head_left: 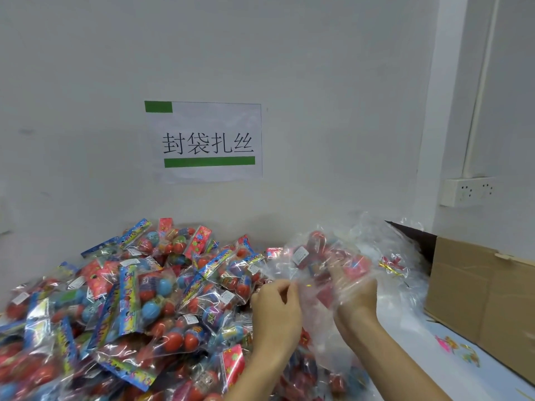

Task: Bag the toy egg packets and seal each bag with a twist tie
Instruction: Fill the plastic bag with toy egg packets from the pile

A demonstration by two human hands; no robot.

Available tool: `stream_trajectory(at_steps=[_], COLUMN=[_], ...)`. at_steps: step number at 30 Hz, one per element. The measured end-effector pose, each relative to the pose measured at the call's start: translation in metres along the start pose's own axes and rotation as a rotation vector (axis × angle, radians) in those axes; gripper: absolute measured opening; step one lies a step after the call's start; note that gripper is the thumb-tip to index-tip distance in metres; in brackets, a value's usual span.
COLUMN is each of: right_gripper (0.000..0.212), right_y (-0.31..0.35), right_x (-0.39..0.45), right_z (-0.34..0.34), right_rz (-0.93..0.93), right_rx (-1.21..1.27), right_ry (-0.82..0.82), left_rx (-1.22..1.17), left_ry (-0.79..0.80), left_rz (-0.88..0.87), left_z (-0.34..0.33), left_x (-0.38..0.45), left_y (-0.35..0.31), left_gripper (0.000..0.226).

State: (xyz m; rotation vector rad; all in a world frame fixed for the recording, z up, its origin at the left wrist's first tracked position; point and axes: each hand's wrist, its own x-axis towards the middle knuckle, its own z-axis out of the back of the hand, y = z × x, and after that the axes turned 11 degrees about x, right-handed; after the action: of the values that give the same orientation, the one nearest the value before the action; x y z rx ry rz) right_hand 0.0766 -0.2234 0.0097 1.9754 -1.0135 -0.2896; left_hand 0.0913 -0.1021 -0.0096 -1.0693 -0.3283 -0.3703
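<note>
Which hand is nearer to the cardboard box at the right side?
The right hand is nearer: it holds the clear bag just left of the cardboard box. The left hand is farther left, beside the packet pile.

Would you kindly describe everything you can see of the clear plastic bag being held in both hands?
The clear plastic bag is thin, crinkly and glossy, held above the packet pile, beside the cardboard box. Red toy egg packets show through it. The right hand grips it from below; the left hand pinches its edge. Whether its mouth is closed cannot be told.
</note>
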Motion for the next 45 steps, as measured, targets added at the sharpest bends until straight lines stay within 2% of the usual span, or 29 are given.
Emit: stream_trajectory(at_steps=[2,5,8,11,13,15,16,19,20,22,25,29,33,35,38,39,42,45], right_gripper=[0.021,0.019,0.016,0.012,0.015,0.017,0.024,0.072,0.076,0.062,0.017,0.017,0.016,0.009,0.053,0.057,0.047,0.011], right_y=[0.003,0.005,0.003,-0.004,-0.010,-0.014,-0.014,-0.004,-0.003,0.000,0.005,0.007,0.004,0.004,-0.002,-0.002,-0.010,-0.013], right_x=[-0.001,0.002,0.002,0.006,0.009,0.017,0.020,0.011,0.009,0.005,0.000,0.003,0.013,0.013,0.018,0.018,0.018,0.013], right_z=[-0.002,-0.005,-0.003,0.006,0.011,0.012,0.010,-0.005,-0.008,-0.016,-0.033,-0.047,-0.054,-0.055,-0.059,-0.062,-0.059,-0.057], right_rz=[-0.058,-0.253,-0.391,-0.415,-0.427,-0.312,-0.242,-0.125,-0.085,0.004,0.113,0.118,0.055,0.016,-0.099,-0.148,-0.262,-0.318], right_rx=[0.019,0.227,0.320,0.337,0.294,0.117,0.008,-0.158,-0.217,-0.307,-0.264,-0.164,-0.261,-0.236,-0.138,-0.104,0.013,0.211], right_ry=[-0.041,-0.081,-0.085,-0.075,-0.060,-0.042,-0.019,0.122,0.163,0.270,0.411,0.489,0.560,0.586,0.546,0.494,0.382,0.297], left_rx=[0.030,-0.131,-0.217,-0.344,-0.310,-0.211,-0.180,-0.126,-0.116,-0.101,-0.106,-0.147,-0.174,-0.206,-0.250,-0.256,-0.299,-0.288], left_ry=[0.084,0.325,0.379,0.332,0.215,0.058,0.001,-0.072,-0.087,-0.121,-0.169,-0.193,-0.165,-0.156,-0.159,-0.168,-0.237,-0.281], left_rz=[0.006,0.171,0.276,0.361,0.353,0.234,0.154,-0.029,-0.063,-0.097,-0.094,-0.074,-0.092,-0.101,-0.102,-0.100,-0.105,-0.103], left_z=[-0.001,-0.003,-0.003,0.001,0.005,0.009,0.011,0.012,0.013,0.014,0.018,0.025,0.029,0.030,0.027,0.026,0.022,0.023], left_x=[-0.003,-0.005,-0.003,0.000,0.000,0.000,-0.001,0.002,0.005,0.012,0.028,0.044,0.048,0.048,0.048,0.047,0.046,0.046], left_y=[-0.001,-0.004,-0.004,-0.005,-0.002,0.001,0.001,0.003,0.005,0.007,0.011,0.015,0.021,0.023,0.024,0.023,0.022,0.021], left_gripper=[0.052,0.038,0.029,0.007,0.018,0.022,0.020,0.023,0.029,0.042,0.051,0.041,0.036,0.036,0.036,0.036,0.034,0.017])
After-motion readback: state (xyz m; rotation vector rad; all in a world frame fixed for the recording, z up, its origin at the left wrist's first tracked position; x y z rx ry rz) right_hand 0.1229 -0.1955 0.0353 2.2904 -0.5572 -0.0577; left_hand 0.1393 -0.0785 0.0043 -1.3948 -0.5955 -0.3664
